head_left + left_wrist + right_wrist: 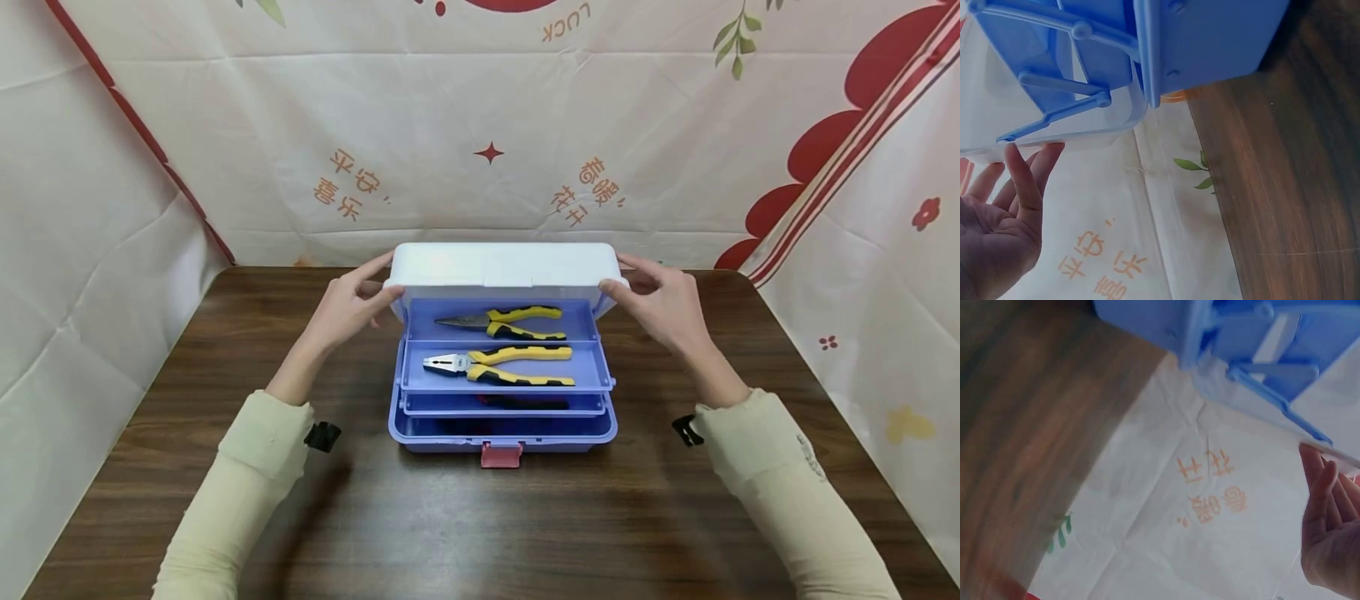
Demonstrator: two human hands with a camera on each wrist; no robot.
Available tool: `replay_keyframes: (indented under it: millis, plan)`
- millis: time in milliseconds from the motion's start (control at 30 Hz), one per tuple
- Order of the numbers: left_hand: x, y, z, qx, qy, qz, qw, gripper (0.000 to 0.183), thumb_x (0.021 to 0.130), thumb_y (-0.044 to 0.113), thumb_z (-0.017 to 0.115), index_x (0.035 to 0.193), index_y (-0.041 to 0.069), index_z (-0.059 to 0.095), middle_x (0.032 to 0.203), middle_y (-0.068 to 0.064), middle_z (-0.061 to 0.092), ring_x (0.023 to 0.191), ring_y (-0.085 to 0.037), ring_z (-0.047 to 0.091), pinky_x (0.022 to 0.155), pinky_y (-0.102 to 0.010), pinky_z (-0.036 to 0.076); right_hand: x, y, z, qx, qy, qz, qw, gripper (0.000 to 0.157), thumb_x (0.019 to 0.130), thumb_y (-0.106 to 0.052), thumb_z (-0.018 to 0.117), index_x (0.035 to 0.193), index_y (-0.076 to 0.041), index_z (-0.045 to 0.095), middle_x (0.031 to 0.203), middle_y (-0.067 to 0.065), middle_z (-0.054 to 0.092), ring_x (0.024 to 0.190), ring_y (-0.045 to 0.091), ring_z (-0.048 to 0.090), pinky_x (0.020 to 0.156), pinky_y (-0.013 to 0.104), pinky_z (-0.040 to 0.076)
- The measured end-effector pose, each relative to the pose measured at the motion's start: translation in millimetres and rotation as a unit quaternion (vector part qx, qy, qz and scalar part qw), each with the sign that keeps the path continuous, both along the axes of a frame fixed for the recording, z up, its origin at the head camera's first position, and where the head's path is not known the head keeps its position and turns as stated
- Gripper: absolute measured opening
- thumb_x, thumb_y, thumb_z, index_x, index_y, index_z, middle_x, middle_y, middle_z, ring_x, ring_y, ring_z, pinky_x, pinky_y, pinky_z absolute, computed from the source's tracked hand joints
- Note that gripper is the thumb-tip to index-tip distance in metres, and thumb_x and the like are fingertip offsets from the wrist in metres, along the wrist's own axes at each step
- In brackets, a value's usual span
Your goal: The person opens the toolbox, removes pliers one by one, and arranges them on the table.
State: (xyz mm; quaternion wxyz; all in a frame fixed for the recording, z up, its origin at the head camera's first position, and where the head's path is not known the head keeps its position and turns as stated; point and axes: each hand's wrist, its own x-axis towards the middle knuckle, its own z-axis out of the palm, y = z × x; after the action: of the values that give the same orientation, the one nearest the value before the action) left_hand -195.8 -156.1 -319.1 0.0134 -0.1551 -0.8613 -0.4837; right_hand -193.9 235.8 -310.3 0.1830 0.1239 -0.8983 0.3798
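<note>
A blue toolbox (502,446) with a whitish lid (504,265) stands on the table, the lid partly raised over its stepped trays. Needle-nose pliers (517,322) with yellow-and-black handles lie in the upper tray. Combination pliers (498,366) of the same colours rest in the tray below. A dark object (525,403) in the lower tray is mostly hidden. My left hand (348,302) holds the lid's left end, fingertips along its rim in the left wrist view. At the opposite end, my right hand (666,307) holds the lid by its edge.
A red latch (501,455) hangs at the toolbox's front. Blue hinge arms (1063,84) join trays and lid. Brown wood-grain table (480,533) extends around the box. A printed white cloth (480,117) hangs behind and along both sides.
</note>
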Motion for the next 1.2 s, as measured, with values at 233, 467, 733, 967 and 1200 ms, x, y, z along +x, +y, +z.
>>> replay_keyframes:
  millis: [233, 467, 733, 967, 1200]
  plan:
    - [-23.8, 5.1, -4.2, 0.024, -0.029, 0.055, 0.9978, 0.061, 0.084, 0.057, 0.043, 0.131, 0.019, 0.045, 0.109, -0.014, 0.058, 0.083, -0.024, 0.062, 0.057, -0.038, 0.049, -28.5, -9.3, 7.3, -0.001, -0.062, -0.035, 0.997, 0.057, 0.08, -0.054, 0.053, 0.117, -0.01, 0.059, 0.104, 0.012, 0.061, 0.088, 0.023, 0.055, 0.065, 0.036, 0.043]
    - [-40.6, 10.4, -9.3, 0.052, -0.057, 0.101, 0.9919, 0.067, 0.086, 0.058, 0.035, 0.123, 0.006, 0.052, 0.1, -0.018, 0.061, 0.085, -0.026, 0.061, 0.058, -0.033, 0.049, -54.3, -10.0, -4.2, -0.093, -0.104, -0.061, 0.988, 0.066, 0.079, -0.061, 0.047, 0.102, -0.002, 0.066, 0.089, 0.015, 0.061, 0.073, 0.027, 0.059, 0.06, 0.031, 0.047]
    - [-48.1, 14.2, -35.7, 0.067, -0.046, 0.113, 0.9902, 0.048, 0.092, 0.04, 0.042, 0.123, 0.005, 0.052, 0.101, -0.017, 0.059, 0.088, -0.029, 0.056, 0.067, -0.034, 0.049, -79.6, 5.3, -55.9, -0.205, -0.1, 0.008, 0.974, 0.041, 0.084, -0.039, 0.057, 0.095, -0.001, 0.068, 0.083, 0.01, 0.063, 0.07, 0.015, 0.059, 0.062, 0.029, 0.049]
    - [-49.8, 17.4, -56.0, 0.058, -0.023, 0.093, 0.9937, 0.039, 0.092, 0.019, 0.048, 0.129, 0.007, 0.045, 0.107, -0.016, 0.058, 0.084, -0.024, 0.056, 0.07, -0.034, 0.048, -64.0, -10.7, -57.2, -0.108, -0.09, -0.009, 0.99, 0.036, 0.09, -0.023, 0.051, 0.115, 0.002, 0.057, 0.099, 0.017, 0.061, 0.078, 0.007, 0.054, 0.069, 0.019, 0.042]
    - [-55.0, 21.0, -63.3, 0.007, -0.003, 0.089, 0.996, 0.043, 0.089, 0.007, 0.051, 0.131, 0.006, 0.043, 0.112, -0.016, 0.056, 0.096, -0.025, 0.055, 0.08, -0.035, 0.042, -68.2, -8.5, -63.4, -0.114, -0.128, 0.022, 0.985, 0.037, 0.091, -0.014, 0.048, 0.125, 0.001, 0.048, 0.112, 0.021, 0.055, 0.095, 0.022, 0.052, 0.076, 0.023, 0.041]
